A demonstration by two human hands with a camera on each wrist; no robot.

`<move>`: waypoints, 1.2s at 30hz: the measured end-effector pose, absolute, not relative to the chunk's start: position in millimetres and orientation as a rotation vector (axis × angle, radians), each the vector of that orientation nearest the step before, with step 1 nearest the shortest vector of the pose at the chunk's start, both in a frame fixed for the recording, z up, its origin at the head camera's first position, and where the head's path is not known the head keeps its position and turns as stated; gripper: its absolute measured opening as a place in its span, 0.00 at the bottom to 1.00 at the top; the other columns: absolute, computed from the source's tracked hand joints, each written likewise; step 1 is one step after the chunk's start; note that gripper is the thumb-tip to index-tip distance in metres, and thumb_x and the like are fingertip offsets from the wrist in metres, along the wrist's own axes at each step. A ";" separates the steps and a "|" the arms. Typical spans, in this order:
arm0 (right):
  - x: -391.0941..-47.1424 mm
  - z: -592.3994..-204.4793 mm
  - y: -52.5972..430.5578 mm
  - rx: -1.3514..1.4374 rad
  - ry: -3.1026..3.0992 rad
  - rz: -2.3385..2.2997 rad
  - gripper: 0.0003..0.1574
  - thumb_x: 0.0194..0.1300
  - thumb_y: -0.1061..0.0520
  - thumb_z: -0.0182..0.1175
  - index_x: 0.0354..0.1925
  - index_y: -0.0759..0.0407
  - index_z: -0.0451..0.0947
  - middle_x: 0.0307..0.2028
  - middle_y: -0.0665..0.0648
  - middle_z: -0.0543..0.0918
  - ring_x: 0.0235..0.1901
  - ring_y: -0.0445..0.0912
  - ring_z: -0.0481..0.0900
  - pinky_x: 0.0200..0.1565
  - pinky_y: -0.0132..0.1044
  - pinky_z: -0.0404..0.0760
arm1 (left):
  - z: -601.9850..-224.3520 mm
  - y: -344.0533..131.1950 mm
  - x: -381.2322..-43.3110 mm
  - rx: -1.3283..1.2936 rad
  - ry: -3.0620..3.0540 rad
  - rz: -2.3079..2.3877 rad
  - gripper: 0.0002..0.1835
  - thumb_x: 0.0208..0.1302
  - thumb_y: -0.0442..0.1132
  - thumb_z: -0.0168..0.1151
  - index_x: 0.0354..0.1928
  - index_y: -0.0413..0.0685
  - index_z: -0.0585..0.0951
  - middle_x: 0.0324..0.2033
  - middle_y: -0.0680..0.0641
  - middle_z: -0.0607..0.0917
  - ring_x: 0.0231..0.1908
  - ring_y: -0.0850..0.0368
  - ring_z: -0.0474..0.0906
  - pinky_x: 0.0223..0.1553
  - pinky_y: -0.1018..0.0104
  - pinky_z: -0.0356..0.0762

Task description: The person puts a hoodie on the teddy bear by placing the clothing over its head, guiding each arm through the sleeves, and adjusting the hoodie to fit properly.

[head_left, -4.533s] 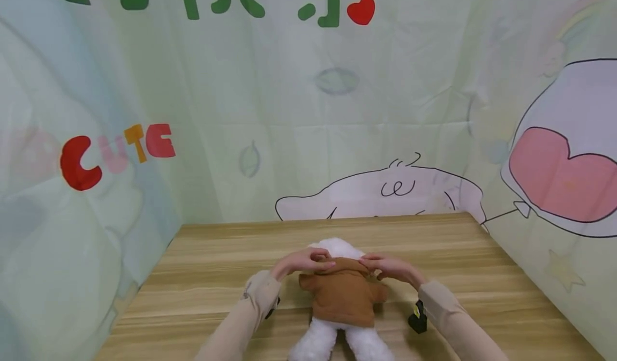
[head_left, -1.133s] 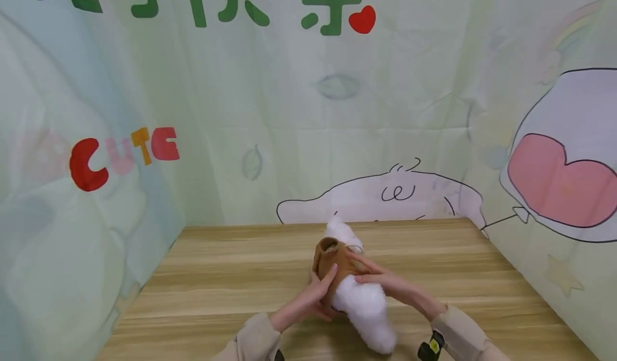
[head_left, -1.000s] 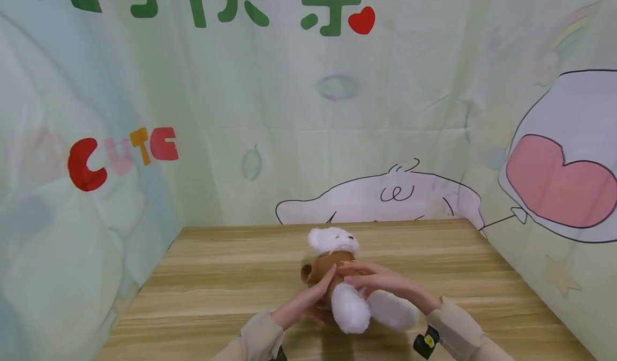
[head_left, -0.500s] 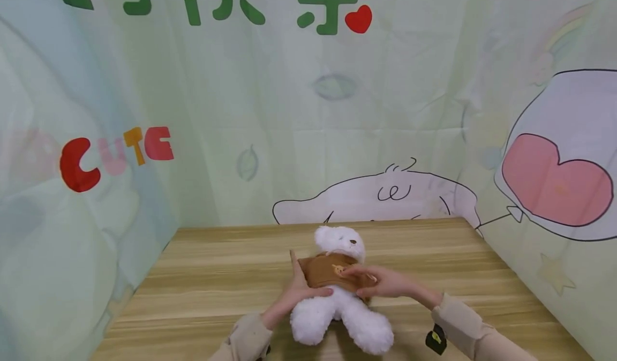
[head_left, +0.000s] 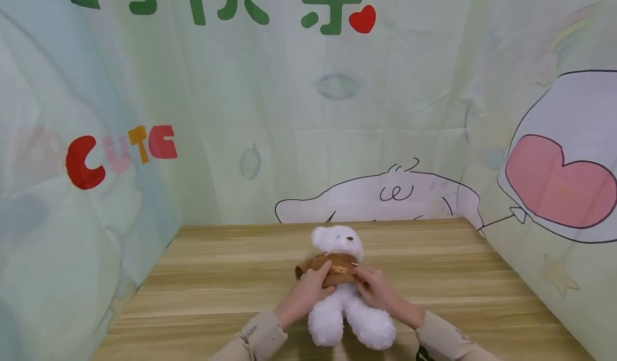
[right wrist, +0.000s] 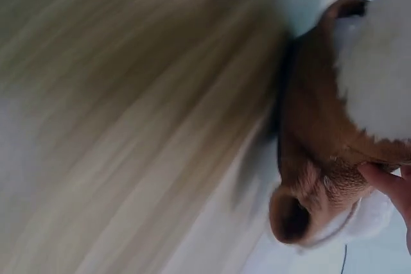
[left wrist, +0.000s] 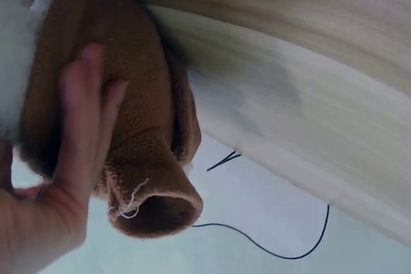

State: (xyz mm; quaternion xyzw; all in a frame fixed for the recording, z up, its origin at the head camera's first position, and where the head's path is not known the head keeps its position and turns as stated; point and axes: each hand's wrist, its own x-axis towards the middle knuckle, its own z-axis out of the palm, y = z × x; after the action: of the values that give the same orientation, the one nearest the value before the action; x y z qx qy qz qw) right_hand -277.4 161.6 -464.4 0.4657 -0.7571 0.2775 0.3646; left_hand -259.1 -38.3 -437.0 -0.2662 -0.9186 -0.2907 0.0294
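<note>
Bear point(head_left: 344, 299) is face-up on the table point(head_left: 231, 275); shirt point(head_left: 340, 270) round its chest, hem point(head_left: 342, 281) above its belly. Step in hand, my read: straightening the shirt. Left hand point(head_left: 306, 292) grips it on the bear's left-hand flank, thumb in front; right hand point(head_left: 379, 292) pinches it on the opposite flank. Hands apart, bear's front between. Next move probably calls for an even tug towards the bear's legs, no twist, then sorting the sleeves.

Can't tell: left-side sleeve point(left wrist: 153, 166) and right-side sleeve point(right wrist: 313, 192) are dark inside, bear's arms not visible. Some fingertips hidden. Right wrist view blurred, hand cut off.
</note>
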 end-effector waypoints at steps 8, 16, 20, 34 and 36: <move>-279.0 -458.3 166.1 1.237 -1.972 0.729 0.19 0.36 0.74 0.65 0.31 0.62 0.75 0.27 0.56 0.75 0.22 0.39 0.67 0.25 0.20 0.66 | -445.9 -34.3 -254.3 -0.673 -2.684 -0.612 0.13 0.52 0.34 0.61 0.40 0.42 0.71 0.18 0.42 0.78 0.17 0.52 0.75 0.14 0.67 0.66; -279.0 -474.9 174.8 1.143 -2.023 0.352 0.12 0.58 0.51 0.57 0.32 0.59 0.73 0.29 0.55 0.73 0.26 0.42 0.71 0.27 0.27 0.71 | -446.8 -45.2 -235.0 -0.673 -2.476 -0.014 0.16 0.46 0.41 0.63 0.40 0.48 0.77 0.15 0.46 0.75 0.12 0.55 0.70 0.09 0.66 0.62; -279.2 -476.9 173.9 1.211 -1.980 0.297 0.11 0.63 0.52 0.51 0.30 0.59 0.71 0.27 0.51 0.73 0.26 0.41 0.74 0.28 0.26 0.72 | -444.4 -52.2 -229.5 -0.836 -2.493 -0.025 0.21 0.51 0.37 0.60 0.49 0.41 0.76 0.22 0.46 0.78 0.19 0.55 0.74 0.17 0.68 0.69; -269.4 -478.1 172.0 0.424 -2.606 1.372 0.38 0.44 0.60 0.66 0.52 0.69 0.60 0.36 0.66 0.77 0.33 0.46 0.74 0.30 0.31 0.71 | -457.1 -50.2 -243.7 -0.424 -2.545 -1.054 0.23 0.44 0.29 0.67 0.42 0.45 0.68 0.41 0.33 0.64 0.42 0.40 0.64 0.36 0.54 0.71; -269.7 -476.7 170.3 0.319 -2.588 1.537 0.36 0.44 0.63 0.65 0.50 0.69 0.60 0.34 0.65 0.78 0.30 0.44 0.74 0.30 0.29 0.72 | -456.1 -48.8 -246.1 -0.384 -2.510 -1.195 0.26 0.42 0.27 0.67 0.44 0.41 0.65 0.39 0.36 0.63 0.40 0.47 0.64 0.36 0.61 0.71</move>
State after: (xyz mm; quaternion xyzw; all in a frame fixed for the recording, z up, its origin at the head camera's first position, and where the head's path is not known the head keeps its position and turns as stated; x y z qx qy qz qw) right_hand -269.7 170.3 -476.7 0.1053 -0.8536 0.5069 0.0574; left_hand -246.1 -48.8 -456.1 -0.1349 -0.8818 -0.4199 0.1668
